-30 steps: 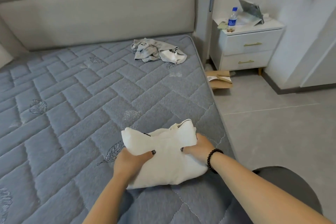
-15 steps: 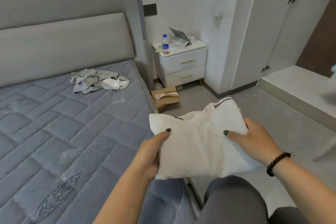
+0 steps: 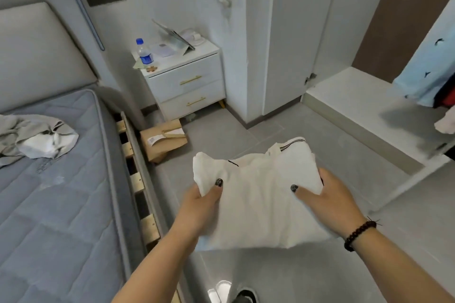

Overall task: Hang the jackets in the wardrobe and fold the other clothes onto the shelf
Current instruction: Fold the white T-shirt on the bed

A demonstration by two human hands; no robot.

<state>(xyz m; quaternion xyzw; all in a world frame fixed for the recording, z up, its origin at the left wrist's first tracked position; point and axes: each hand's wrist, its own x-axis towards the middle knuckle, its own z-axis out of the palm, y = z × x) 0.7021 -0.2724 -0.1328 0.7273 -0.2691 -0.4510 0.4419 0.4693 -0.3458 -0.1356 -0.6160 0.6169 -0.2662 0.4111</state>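
White folded garment (image 3: 258, 204) held in air over grey floor (image 3: 320, 273), off the bed. Left hand (image 3: 199, 206) at 9 o'clock edge, thumb on top, fingers curled beneath, gripping. Right hand (image 3: 330, 194) at 3 o'clock edge, same grip; bead bracelet (image 3: 359, 235) on wrist. Both forearms extended forward. Crumpled grey-white clothes (image 3: 37, 138) on mattress (image 3: 56, 204) at 10 o'clock. Wardrobe shelf (image 3: 357, 96) at 2 o'clock; nightstand (image 3: 187, 81) at 12.
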